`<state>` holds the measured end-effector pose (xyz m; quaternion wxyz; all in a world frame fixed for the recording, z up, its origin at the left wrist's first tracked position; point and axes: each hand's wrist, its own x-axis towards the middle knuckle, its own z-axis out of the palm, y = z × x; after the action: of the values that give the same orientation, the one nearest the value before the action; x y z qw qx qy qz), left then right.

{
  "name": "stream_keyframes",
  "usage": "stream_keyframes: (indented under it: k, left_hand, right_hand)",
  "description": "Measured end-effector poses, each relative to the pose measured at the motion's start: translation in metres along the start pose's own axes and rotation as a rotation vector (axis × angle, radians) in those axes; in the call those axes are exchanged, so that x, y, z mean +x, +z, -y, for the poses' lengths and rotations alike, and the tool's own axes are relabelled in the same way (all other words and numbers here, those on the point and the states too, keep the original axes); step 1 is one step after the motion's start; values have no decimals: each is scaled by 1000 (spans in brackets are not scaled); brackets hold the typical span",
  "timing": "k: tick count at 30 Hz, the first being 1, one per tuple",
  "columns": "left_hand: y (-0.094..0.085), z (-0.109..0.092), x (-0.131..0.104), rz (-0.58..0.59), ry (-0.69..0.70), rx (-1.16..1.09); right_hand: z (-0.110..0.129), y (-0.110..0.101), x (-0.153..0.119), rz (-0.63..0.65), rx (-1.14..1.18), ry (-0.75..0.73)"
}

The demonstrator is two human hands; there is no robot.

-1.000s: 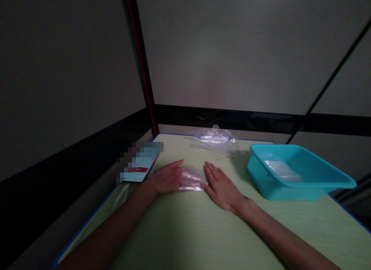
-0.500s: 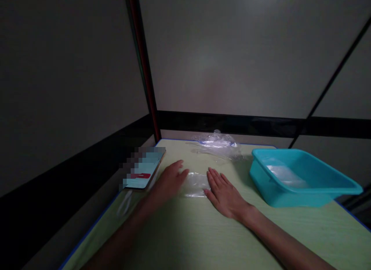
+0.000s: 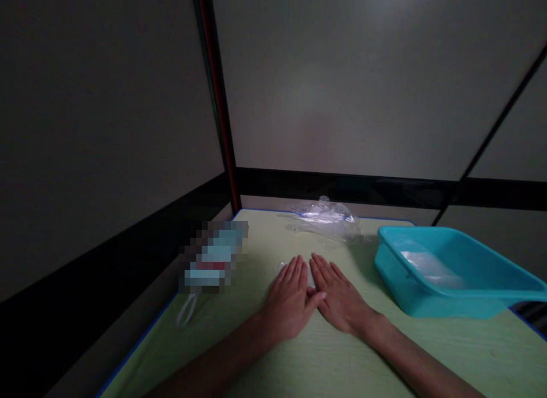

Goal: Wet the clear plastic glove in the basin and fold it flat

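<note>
My left hand (image 3: 287, 307) lies flat with its fingers stretched forward, on top of a small clear plastic bag (image 3: 310, 279). Beside it my right hand (image 3: 339, 298) is also flat, fingers out, at the bag's right side. The left thumb crosses over to touch the right hand near its thumb. Only slivers of the bag show between and beyond the fingers; the rest is hidden under the hands.
A crumpled heap of clear plastic (image 3: 327, 218) lies at the table's far edge. On the right stands a turquoise basin (image 3: 393, 275) with flat clear plastic bags (image 3: 429, 268) inside. A pixelated phone (image 3: 213, 258) with a white strap (image 3: 187, 309) lies left. Walls enclose the back and left.
My left hand has come down and right from beside the phone onto the plastic bag, covering most of it. My right hand stays flat in about the same place. The view has shifted slightly.
</note>
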<state>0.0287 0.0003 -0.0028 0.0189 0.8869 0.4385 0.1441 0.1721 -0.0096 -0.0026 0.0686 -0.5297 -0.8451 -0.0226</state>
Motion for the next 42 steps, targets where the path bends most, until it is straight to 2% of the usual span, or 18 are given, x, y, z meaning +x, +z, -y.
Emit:
stream_keyframes:
  k: [11,18,31,37,42]
  left_hand:
    - [-2,23,-6,2,-12,-85]
    - [-5,26,-9,23,-36,-65]
    - [-3,27,-11,2,-29,-55]
    - [-8,28,-10,13,-36,-73]
    - [-12,28,-10,-80,-73,-188]
  right_hand:
    - [0,-1,1,2,9,28]
    - [-2,-3,-2,6,51,57]
    - [-19,-6,-10,-4,134,83]
    - [-26,-7,-5,-122,260,116]
    - [-33,-2,0,-200,343,121]
